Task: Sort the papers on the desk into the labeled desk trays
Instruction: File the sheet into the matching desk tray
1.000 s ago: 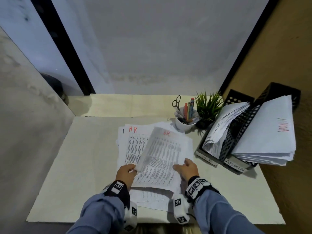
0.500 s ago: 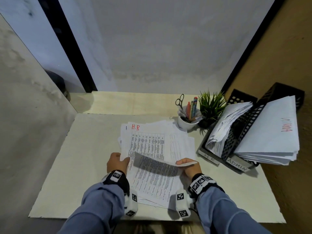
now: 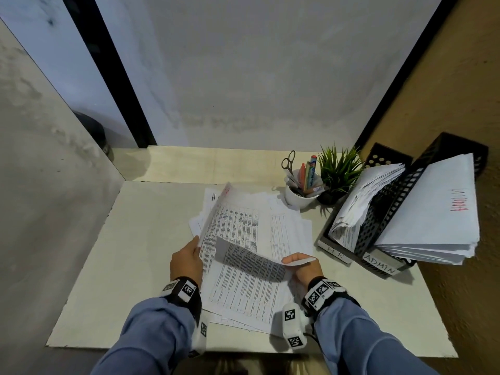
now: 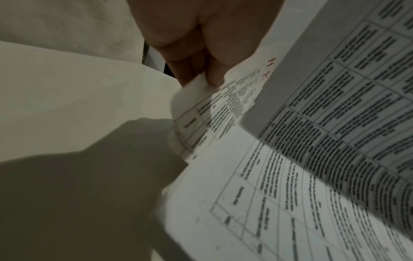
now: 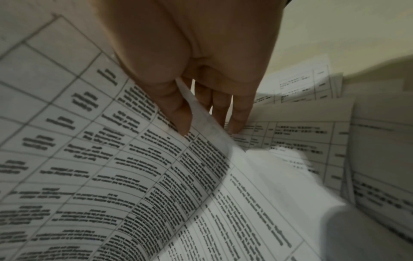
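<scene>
Black mesh trays [image 3: 389,209] labelled HR, ADMIN hold stacked papers [image 3: 438,212].

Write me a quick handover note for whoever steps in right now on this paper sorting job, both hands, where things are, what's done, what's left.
Left hand: pinches the left edge of a sheet marked H.R, lifting it off the pile.
Right hand: pinches the curled corner of another printed sheet.
Loose pile: mid-desk.
Trays on the right: HR tray and ADMIN tray, both already holding stacks.
Done: many papers filed.
Left: probably file the held sheets by their marks, then the rest of the pile.
</scene>
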`<state>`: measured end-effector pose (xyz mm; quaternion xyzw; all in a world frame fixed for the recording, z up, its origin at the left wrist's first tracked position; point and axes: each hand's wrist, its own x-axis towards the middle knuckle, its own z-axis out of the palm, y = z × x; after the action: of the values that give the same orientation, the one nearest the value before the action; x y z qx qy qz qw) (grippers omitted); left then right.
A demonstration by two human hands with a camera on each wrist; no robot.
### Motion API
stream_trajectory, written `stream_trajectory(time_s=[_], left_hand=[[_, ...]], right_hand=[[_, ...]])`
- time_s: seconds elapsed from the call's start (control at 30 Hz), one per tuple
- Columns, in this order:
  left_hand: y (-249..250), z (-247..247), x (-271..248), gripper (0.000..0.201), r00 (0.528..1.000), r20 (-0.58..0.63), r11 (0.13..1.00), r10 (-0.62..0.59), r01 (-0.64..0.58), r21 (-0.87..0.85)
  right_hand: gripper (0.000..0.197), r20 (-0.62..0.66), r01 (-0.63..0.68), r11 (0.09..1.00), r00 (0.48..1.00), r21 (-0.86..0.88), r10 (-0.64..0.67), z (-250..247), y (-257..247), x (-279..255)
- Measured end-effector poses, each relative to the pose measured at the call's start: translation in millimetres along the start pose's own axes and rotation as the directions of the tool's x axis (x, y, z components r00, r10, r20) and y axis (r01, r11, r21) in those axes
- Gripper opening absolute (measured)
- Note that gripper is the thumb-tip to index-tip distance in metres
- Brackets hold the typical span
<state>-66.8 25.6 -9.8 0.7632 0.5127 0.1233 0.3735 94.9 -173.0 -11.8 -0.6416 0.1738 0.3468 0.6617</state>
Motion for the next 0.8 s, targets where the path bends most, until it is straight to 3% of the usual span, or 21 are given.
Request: stream_trajectory(time_s=[0.2, 0.3, 0.43, 0.53, 0.6, 0.67, 0.7, 0.8], left_hand=[[6.9, -1.3, -11.3, 0.03, 0.991, -0.128, 0.96, -0.035, -0.002, -0.281], [1.2, 7.9, -6.6, 0.039, 0.992, 0.003, 0.901, -0.123, 0.114, -0.418], [5.1, 18.1, -7.3, 0.042, 0.96, 0.25, 0.818, -0.13, 0.246, -0.52], [15.3, 20.2, -12.7, 0.048, 0.953, 0.257, 0.83, -0.162, 0.272, -0.486], [13.5, 21.7, -9.5, 0.043, 0.957, 0.121, 0.862, -0.264, 0.29, -0.417], [10.1, 20.8, -4.8, 0.022, 0.946, -0.007, 0.905, -0.324, 0.307, -0.296], [9.7, 19.4, -3.4, 0.014, 0.935, -0.016, 0.903, -0.356, 0.339, -0.262], [8.4, 19.8, -2.1, 0.039, 0.898, 0.093, 0.878, -0.43, 0.44, -0.186]], right_hand=[[0.046, -0.003, 0.0, 0.997, 1.0, -0.083, 0.0, -2.8, -3.5, 3.9], [0.031, 0.028, 0.041, 0.943, 0.999, -0.329, -0.033, -7.0, -20.0, 1.0], [0.031, 0.002, 0.053, 0.96, 0.998, -0.276, -0.055, -6.7, -29.0, -1.0], [0.023, -0.076, 0.041, 0.994, 0.996, -0.098, -0.049, -3.9, -26.8, -1.2], [0.035, -0.08, 0.018, 1.0, 0.997, 0.004, -0.017, -5.5, -23.7, 3.7], [0.05, -0.071, 0.014, 0.999, 0.997, 0.051, -0.01, -8.7, -17.9, 11.6], [0.053, -0.066, 0.015, 0.999, 0.998, 0.052, -0.011, -9.1, -14.0, 14.2], [0.043, -0.064, 0.016, 0.997, 0.998, -0.071, -0.02, -12.2, -10.4, 16.5]])
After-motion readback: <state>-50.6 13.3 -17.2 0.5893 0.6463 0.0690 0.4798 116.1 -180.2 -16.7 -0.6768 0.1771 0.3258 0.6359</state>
